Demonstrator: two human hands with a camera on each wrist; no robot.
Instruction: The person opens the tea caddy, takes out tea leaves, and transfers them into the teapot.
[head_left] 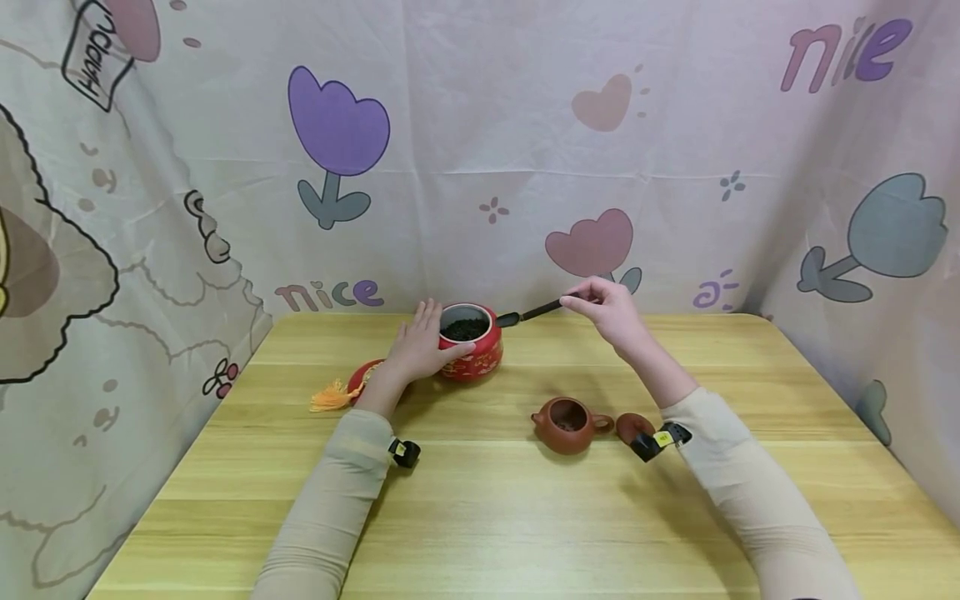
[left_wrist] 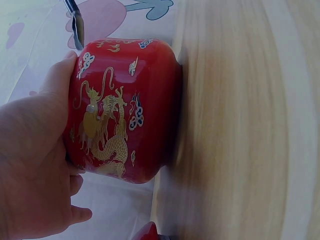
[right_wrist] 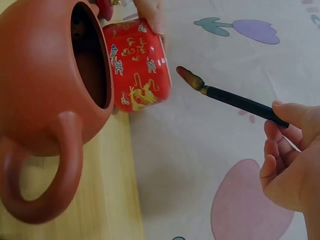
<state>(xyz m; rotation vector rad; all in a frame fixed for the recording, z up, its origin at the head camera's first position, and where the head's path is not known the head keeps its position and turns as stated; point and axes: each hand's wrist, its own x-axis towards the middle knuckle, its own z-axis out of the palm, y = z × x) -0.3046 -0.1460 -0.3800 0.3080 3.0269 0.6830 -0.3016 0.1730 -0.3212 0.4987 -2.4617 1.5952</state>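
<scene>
A red tea jar [head_left: 480, 360] with gold dragon patterns stands near the table's far edge, dark tea leaves [head_left: 466, 329] inside it. My left hand [head_left: 417, 343] holds the jar from its left side, thumb across the front; the left wrist view shows the hand [left_wrist: 30, 160] against the jar's wall [left_wrist: 125, 110]. Between thumb and fingers, my right hand [head_left: 611, 310] pinches the dark handle of a small tea scoop [head_left: 542, 311]. The scoop's bowl [right_wrist: 191, 79] is just outside the jar's rim, at its right. Whether it carries leaves, I cannot tell.
A brown clay teapot [head_left: 564, 435] sits uncovered at mid-table, its lid [head_left: 633, 427] to the right, partly hidden by the right wrist camera. The red jar lid [head_left: 362, 377] with a yellow tassel [head_left: 330, 397] lies left of the jar. A printed curtain [head_left: 465, 125] hangs behind.
</scene>
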